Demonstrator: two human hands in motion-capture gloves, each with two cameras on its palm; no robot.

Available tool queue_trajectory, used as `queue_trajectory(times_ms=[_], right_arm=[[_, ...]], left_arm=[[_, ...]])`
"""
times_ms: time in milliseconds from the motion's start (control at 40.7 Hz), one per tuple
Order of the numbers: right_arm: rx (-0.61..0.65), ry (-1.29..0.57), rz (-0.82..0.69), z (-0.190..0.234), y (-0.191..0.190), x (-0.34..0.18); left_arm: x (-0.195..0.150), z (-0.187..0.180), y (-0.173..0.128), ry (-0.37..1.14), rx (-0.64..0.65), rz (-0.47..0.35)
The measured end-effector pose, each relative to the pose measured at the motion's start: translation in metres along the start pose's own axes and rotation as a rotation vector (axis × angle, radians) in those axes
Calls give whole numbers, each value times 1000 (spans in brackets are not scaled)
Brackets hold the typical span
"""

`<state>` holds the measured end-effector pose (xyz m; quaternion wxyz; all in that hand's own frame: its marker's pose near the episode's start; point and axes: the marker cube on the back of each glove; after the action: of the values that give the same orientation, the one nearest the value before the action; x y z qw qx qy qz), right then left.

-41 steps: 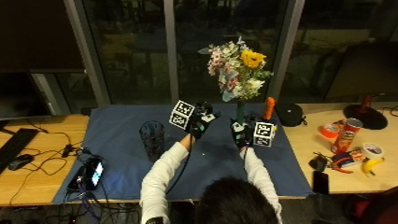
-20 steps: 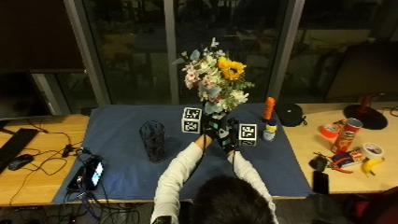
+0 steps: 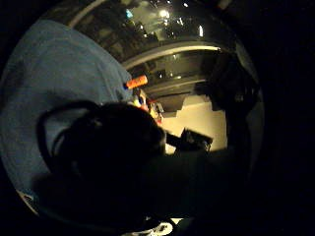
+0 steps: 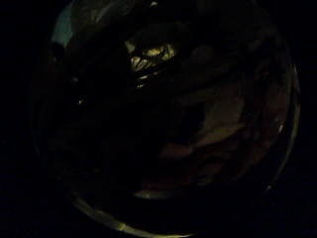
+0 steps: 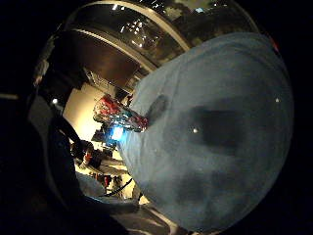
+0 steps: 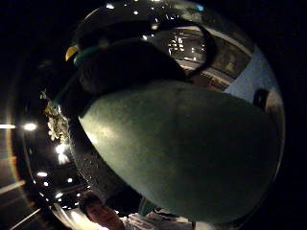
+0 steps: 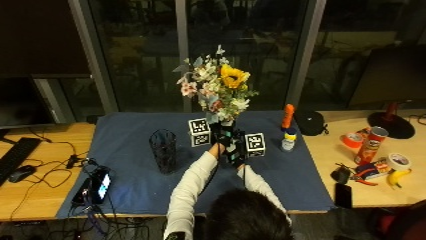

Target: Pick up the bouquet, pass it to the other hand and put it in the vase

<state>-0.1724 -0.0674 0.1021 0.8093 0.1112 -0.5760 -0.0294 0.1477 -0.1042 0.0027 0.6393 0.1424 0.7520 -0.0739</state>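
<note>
Since half a second ago, the bouquet (image 7: 217, 92) has shifted slightly toward the person's right and sits a little lower; it remains upright above the middle of the surface (image 7: 133, 175), its blooms against the dark window. Both hands have stayed close together at its stem end, above the blue cloth (image 7: 126, 140).

The vase (image 7: 164, 150), a dark wire-mesh cylinder, stands upright on the cloth to the left of the hands, well apart from the bouquet and unchanged in position.

The left hand (image 7: 216, 137) is raised at the base of the stems; its fingers appear curled round the stem bundle. The right hand (image 7: 236, 150) is just beside and slightly below it, touching or nearly touching; whether its fingers close on the stems cannot be told from the outside view. The right thumb side palm view is largely filled by a green wrapped stem bundle (image 6: 182, 148), so the bouquet is close to that palm.

An orange-capped bottle (image 7: 288, 116) and a smaller bottle (image 7: 287, 140) stand on the cloth to the right.
</note>
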Motion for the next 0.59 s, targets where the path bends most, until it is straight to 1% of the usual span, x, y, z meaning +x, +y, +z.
queue_trajectory(times_ms=[49, 123, 172, 246, 295, 393, 418, 467, 516, 590], right_arm=[[-37, -15, 52, 1, 3, -1], [-99, -9, 81, -3, 5, 7], [-142, -54, 68, -8, -1, 14], [-189, -144, -14, -15, -13, 21], [-179, -137, -58, -21, -18, 19], [-55, 57, -54, -34, -16, -3], [-62, 61, -38, -37, -14, -7], [-131, -1, -24, -42, -12, -6], [-186, -51, -42, -47, -14, -1], [-199, -61, -52, -54, -16, -4]], left_arm=[[0, -5, -5, -5, 26, 13], [4, -12, -11, -13, 42, 21], [9, -18, -15, -31, 58, 45], [20, -26, -19, -53, 73, 87], [28, -30, -21, -59, 75, 99], [52, -41, -21, -46, 73, 111], [58, -44, -22, -41, 73, 115], [70, -51, -24, -35, 74, 117], [81, -57, -29, -35, 77, 114], [98, -66, -36, -40, 87, 106]])
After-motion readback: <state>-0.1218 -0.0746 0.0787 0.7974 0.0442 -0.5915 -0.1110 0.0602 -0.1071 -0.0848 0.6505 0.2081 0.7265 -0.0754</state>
